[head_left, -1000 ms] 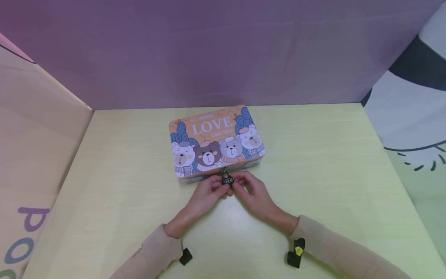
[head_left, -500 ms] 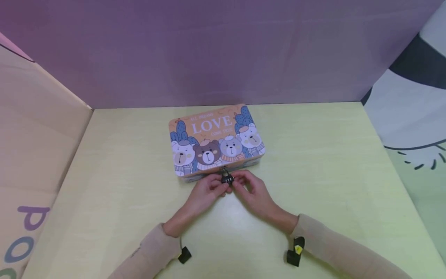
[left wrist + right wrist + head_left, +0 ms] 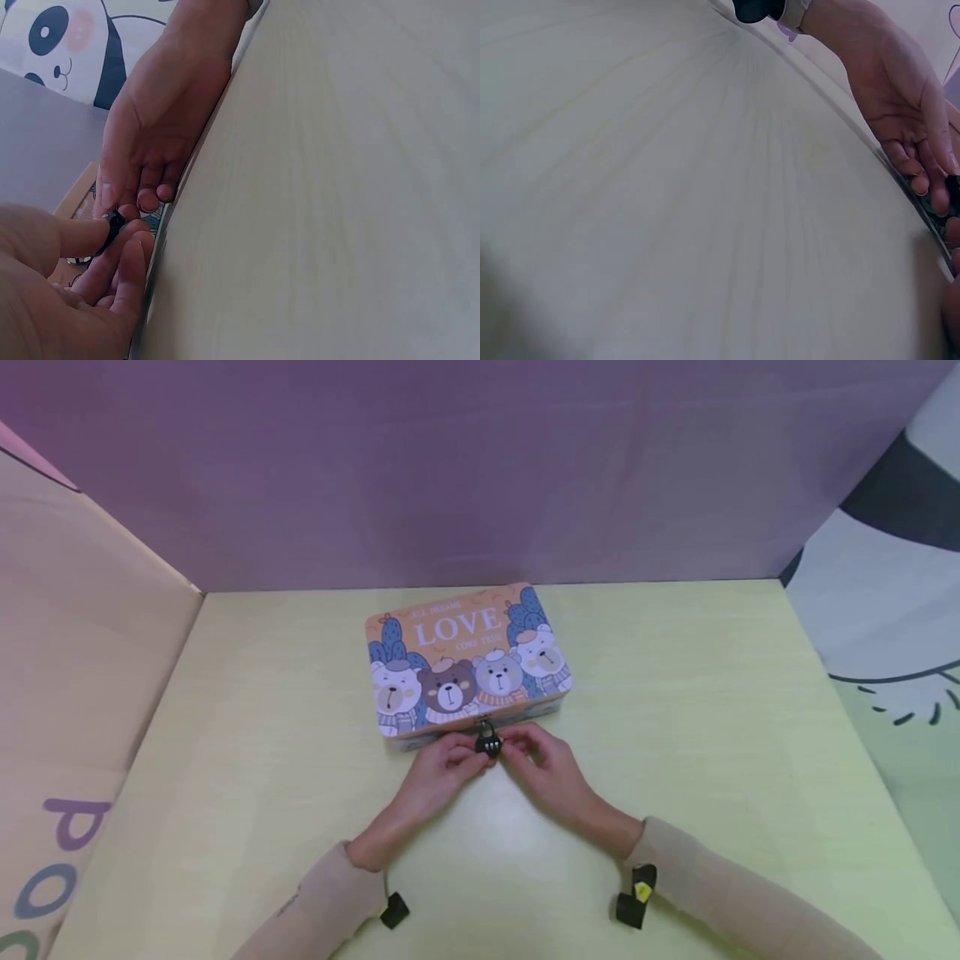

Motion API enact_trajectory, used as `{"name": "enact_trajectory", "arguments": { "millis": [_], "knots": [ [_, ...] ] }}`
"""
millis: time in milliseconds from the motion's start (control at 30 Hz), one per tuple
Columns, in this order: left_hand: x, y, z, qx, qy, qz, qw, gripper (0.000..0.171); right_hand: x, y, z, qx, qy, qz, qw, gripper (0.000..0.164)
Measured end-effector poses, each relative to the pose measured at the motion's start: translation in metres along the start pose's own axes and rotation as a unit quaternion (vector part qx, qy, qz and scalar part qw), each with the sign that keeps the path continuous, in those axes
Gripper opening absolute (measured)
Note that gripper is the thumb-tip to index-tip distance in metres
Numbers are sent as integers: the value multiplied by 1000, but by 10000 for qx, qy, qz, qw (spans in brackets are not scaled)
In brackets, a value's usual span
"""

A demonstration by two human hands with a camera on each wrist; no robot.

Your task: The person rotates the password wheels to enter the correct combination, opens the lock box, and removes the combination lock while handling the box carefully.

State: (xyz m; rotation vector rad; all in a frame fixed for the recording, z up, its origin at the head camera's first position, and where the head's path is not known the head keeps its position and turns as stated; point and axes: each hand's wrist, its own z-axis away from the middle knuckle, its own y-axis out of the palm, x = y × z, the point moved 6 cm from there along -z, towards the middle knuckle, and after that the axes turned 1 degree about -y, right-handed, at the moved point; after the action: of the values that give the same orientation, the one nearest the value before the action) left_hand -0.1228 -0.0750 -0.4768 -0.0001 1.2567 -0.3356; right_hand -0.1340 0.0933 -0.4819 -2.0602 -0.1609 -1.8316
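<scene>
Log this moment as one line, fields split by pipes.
bear-print box: closed, on table | padlock: at box's front | left hand: pinches padlock | right hand: pinches padlock's right side

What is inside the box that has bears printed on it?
The box is closed, so any contents are covered and cannot be seen. Visible outside: a black padlock at its front, held by the left hand and right hand.

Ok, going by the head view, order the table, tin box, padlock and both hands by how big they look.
1. Table
2. Tin box
3. Left hand and right hand, too alike to rank apart
4. Padlock
</scene>
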Motion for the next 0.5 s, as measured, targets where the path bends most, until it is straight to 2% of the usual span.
{"name": "enact_trajectory", "arguments": {
  "millis": [233,500],
  "knots": [
    [1,0,0,37,24,93,9999,22,0,-1,-3,113,388,292,9988,22],
    [2,-1,0,-67,156,-30,9999,22,1,1,-5,421,386,576,9967,18]
  ]
}}
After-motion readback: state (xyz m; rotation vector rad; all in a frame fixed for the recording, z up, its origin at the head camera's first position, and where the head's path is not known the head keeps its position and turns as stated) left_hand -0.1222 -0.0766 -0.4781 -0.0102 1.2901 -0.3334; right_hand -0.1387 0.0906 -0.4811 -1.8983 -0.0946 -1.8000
